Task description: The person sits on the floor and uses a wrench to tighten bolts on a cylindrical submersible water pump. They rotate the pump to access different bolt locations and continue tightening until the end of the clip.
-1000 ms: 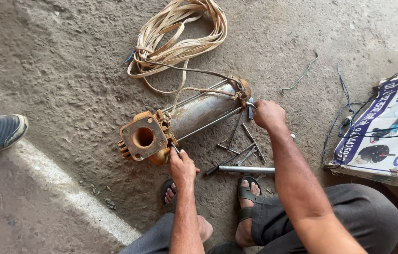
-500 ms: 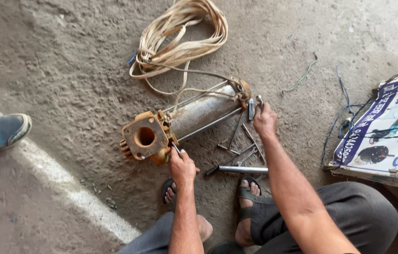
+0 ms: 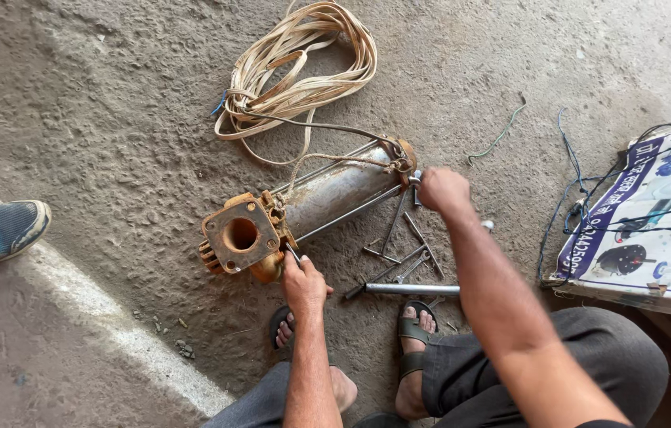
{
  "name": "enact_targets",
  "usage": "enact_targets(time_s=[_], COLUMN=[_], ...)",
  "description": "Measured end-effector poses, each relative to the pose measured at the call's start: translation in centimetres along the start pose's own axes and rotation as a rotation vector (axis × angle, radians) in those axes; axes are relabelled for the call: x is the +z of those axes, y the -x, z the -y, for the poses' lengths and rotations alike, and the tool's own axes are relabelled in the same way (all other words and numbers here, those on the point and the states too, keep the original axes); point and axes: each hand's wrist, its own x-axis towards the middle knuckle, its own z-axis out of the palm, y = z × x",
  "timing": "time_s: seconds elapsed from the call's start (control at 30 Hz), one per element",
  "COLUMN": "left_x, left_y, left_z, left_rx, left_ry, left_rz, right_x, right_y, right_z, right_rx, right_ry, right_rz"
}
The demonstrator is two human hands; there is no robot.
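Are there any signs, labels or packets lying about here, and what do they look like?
Printed poster sheet: flat on the ground at the right edge, beside the person's right arm; rectangular, white with a blue and purple border and small pictures of appliances; thin wires trail over it.
No other labels, packets or screens show.

Rusty pump lies tilted on the concrete floor, its square flange at eight o'clock. Left hand presses against the flange end, fingers closed on a thin tool there. Right hand is clenched at the pump's far end, at two o'clock. Loose rods lie between the hands, a metal pipe just below. Coiled cable sits at twelve o'clock.
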Motion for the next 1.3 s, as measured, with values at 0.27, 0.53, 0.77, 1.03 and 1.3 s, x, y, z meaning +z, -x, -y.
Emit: enact_targets(time_s=[0.27,0.53,0.77,1.03,1.3], left_x=[-0.2,0.2,0.0,0.0,-0.2], left_y=[-0.4,-0.9,-0.5,-0.6,-0.5], left_z=[0.8,1.3,0.8,1.0,0.6], left_rx=[0.072,0.073,0.028,0.025,0.005], left_ry=[0.055,0.073,0.038,-0.023,0.039], left_rz=[0.009,-0.009,-0.002,-0.001,0.018], right_x=[7.6,5.1,2.9,4.3,5.0], right_y=[1.7,1.4,0.8,-0.9,-0.7], right_z=[3.0,1.7,0.1,-1.0,-1.0], right_rx=[0.101,0.305,0.107,0.045,0.121], right_ry=[-1.087,-1.975,-1.757,-1.974,-2.019], right_rz=[-0.485,-0.152,0.091,0.243,0.263])
